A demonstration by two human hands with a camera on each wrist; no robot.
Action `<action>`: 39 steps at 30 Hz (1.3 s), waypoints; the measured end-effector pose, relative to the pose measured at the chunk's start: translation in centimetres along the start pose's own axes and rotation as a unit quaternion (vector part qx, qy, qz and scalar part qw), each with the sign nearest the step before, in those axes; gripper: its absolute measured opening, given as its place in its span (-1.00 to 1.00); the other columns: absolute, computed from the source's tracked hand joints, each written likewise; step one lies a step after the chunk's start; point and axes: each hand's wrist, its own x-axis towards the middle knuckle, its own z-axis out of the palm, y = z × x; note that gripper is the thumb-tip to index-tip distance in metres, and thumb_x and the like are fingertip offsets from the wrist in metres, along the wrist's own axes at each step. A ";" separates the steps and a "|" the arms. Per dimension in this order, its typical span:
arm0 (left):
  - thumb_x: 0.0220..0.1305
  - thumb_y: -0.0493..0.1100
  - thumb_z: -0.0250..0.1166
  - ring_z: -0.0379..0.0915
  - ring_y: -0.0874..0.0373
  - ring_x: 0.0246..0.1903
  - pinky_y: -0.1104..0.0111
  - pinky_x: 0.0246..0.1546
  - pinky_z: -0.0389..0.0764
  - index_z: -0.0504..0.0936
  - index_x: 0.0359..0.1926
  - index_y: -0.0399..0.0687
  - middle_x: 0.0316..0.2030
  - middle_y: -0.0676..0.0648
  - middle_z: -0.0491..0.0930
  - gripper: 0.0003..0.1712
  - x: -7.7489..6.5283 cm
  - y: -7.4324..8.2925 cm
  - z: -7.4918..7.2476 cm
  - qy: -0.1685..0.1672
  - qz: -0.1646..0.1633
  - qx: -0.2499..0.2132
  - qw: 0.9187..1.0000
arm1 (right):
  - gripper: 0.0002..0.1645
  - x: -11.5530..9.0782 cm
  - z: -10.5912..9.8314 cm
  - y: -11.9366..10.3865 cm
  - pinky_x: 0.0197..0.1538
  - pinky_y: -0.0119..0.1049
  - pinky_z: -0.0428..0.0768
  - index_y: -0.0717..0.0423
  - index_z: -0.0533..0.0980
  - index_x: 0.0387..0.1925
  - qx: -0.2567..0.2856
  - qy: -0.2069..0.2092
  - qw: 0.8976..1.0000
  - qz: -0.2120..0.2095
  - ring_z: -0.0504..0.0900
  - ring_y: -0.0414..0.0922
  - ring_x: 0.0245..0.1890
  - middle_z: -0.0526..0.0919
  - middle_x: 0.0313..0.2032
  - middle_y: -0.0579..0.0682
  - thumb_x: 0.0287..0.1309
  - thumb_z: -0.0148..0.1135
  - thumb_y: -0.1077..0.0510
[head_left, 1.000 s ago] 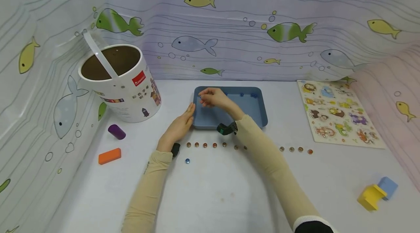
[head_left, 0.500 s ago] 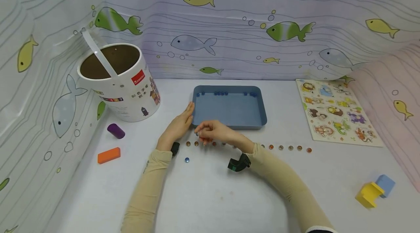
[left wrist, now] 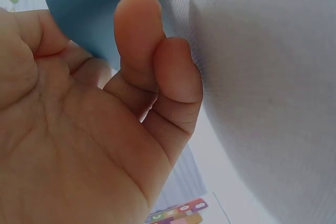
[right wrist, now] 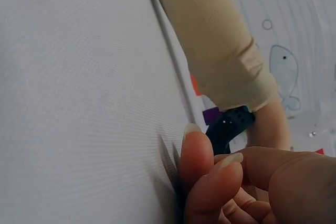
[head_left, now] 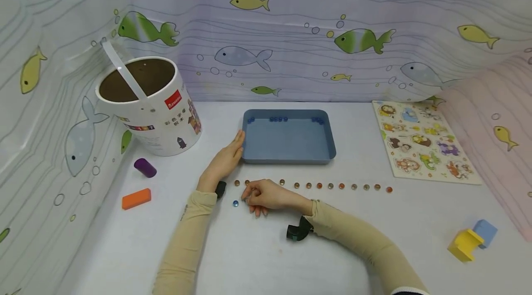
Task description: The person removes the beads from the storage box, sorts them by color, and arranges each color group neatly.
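Fingertips of the right hand (head_left: 268,195) come together low over the white table (head_left: 266,258), and we see them pinch a small bead (head_left: 244,200); it is mostly hidden between the tips, so we cannot tell its exact colour. Just left of those fingertips we find a loose blue bead (head_left: 235,203) on the cloth, apart from them. Right beyond the same fingers, a row of amber and orange beads (head_left: 319,185) runs off to their right, partly covered by the hand.

We see the left hand (head_left: 223,161) with its fingers straight and close together, their tips against the near-left wall of a blue tray (head_left: 288,142). Inside that tray, to the right of the left fingers, dark blue beads (head_left: 278,119) sit in three groups along the far wall. Left of these fingers we have a white bucket (head_left: 168,131), and nearer to us a purple cylinder (head_left: 145,168) and an orange block (head_left: 136,199). Well to the right of both hands' fingers lies a picture board (head_left: 428,145), with a yellow block (head_left: 464,245) nearer, touching a light blue block (head_left: 485,233).
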 end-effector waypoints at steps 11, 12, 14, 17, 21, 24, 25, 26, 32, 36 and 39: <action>0.55 -0.13 -0.18 -0.05 -0.11 0.48 0.02 0.48 0.08 -0.10 0.53 -0.10 0.54 -0.08 -0.18 -0.37 -0.2 0.0 -0.2 -0.001 0.000 0.005 1.000 | -0.82 0.0 0.3 -0.5 -0.68 -0.39 0.53 0.11 0.57 -0.14 -0.042 0.009 0.999 -0.002 0.52 -0.24 -0.76 0.64 -0.60 -0.08 0.33 0.05 0.27; 0.55 -0.13 -0.18 -0.05 -0.11 0.48 0.02 0.48 0.08 -0.10 0.53 -0.10 0.54 -0.08 -0.18 -0.37 -0.1 0.0 -0.1 -0.001 -0.001 0.005 1.000 | -0.82 0.0 0.3 -0.5 -0.67 -0.38 0.54 0.11 0.57 -0.15 -0.045 0.009 0.999 -0.003 0.53 -0.23 -0.76 0.64 -0.60 -0.07 0.33 0.05 0.27; 0.55 -0.13 -0.19 -0.06 -0.10 0.49 0.03 0.49 0.07 -0.10 0.53 -0.10 0.54 -0.08 -0.18 -0.37 -0.1 -0.1 -0.1 0.000 0.000 0.004 1.000 | -0.81 -0.2 0.2 -0.6 -0.66 -0.36 0.56 0.11 0.57 -0.14 -0.046 0.006 0.999 -0.006 0.53 -0.23 -0.75 0.64 -0.59 -0.07 0.33 0.05 0.27; 0.55 -0.13 -0.19 -0.07 -0.09 0.49 0.04 0.49 0.06 -0.09 0.53 -0.10 0.54 -0.09 -0.17 -0.38 0.0 -0.2 0.1 0.001 0.001 0.003 1.000 | -0.79 -0.4 -0.2 -0.8 -0.61 -0.35 0.59 0.13 0.58 -0.11 -0.037 -0.003 0.999 -0.007 0.56 -0.22 -0.71 0.66 -0.57 -0.04 0.35 0.04 0.26; 0.55 -0.13 -0.18 -0.08 -0.07 0.49 0.04 0.50 0.05 -0.08 0.53 -0.10 0.54 -0.08 -0.17 -0.38 0.0 -0.2 0.2 0.002 0.001 0.000 1.000 | -0.75 -0.9 -1.3 -1.5 -0.55 -0.32 0.60 0.20 0.57 -0.06 -0.009 -0.017 1.000 -0.014 0.56 -0.20 -0.65 0.65 -0.54 -0.02 0.37 0.02 0.25; 0.55 -0.14 -0.18 -0.10 -0.08 0.50 0.03 0.50 0.04 -0.09 0.53 -0.11 0.54 -0.11 -0.17 -0.37 0.0 -0.2 0.2 0.003 0.003 0.001 1.000 | -0.71 -1.4 -2.6 -2.3 -0.49 -0.25 0.61 0.26 0.55 0.00 0.013 -0.019 0.999 -0.027 0.56 -0.08 -0.60 0.63 -0.52 -0.02 0.39 0.00 0.23; 0.55 -0.15 -0.17 -0.11 -0.08 0.50 0.03 0.50 0.03 -0.09 0.53 -0.11 0.54 -0.11 -0.17 -0.37 0.0 -0.1 0.2 0.003 0.004 0.001 1.000 | -0.70 -1.5 -3.0 -2.5 -0.46 -0.22 0.62 0.27 0.54 0.01 0.021 -0.018 0.999 -0.030 0.56 -0.02 -0.57 0.63 -0.51 -0.01 0.40 0.00 0.22; 0.54 -0.15 -0.17 -0.10 -0.09 0.50 0.03 0.50 0.03 -0.09 0.52 -0.12 0.54 -0.12 -0.17 -0.37 -0.1 -0.1 0.2 0.004 0.006 0.002 1.000 | -0.69 -1.7 -3.6 -2.8 -0.44 -0.19 0.63 0.29 0.53 0.03 0.029 -0.014 0.999 -0.033 0.56 0.05 -0.54 0.63 -0.50 0.00 0.40 -0.01 0.22; 0.53 -0.16 -0.15 -0.05 -0.11 0.48 0.03 0.49 0.06 -0.06 0.52 -0.15 0.54 -0.14 -0.13 -0.37 -0.2 0.1 0.0 0.010 0.011 -0.003 1.000 | -0.64 -1.7 -7.5 -4.3 -0.37 -0.25 0.60 0.31 0.49 0.08 0.058 0.049 0.996 -0.041 0.57 0.00 -0.47 0.62 -0.43 0.04 0.44 -0.05 0.17; 0.54 -0.15 -0.15 -0.04 -0.10 0.48 0.04 0.49 0.07 -0.06 0.52 -0.13 0.54 -0.12 -0.13 -0.37 -0.1 0.1 0.0 0.010 0.007 -0.003 1.000 | -0.62 -1.0 -10.2 -5.0 -0.37 -0.40 0.57 0.34 0.46 0.12 0.086 0.099 0.990 -0.043 0.57 -0.18 -0.47 0.59 -0.46 -0.08 0.45 -0.05 0.17; 0.54 -0.14 -0.16 -0.05 -0.09 0.48 0.05 0.49 0.07 -0.07 0.52 -0.12 0.54 -0.11 -0.14 -0.37 -0.1 0.0 0.1 0.007 0.005 0.000 1.000 | -0.61 -0.2 -11.8 -5.3 -0.37 -0.43 0.55 0.33 0.44 0.14 0.103 0.132 0.985 -0.039 0.55 -0.19 -0.47 0.59 -0.46 -0.10 0.46 -0.06 0.16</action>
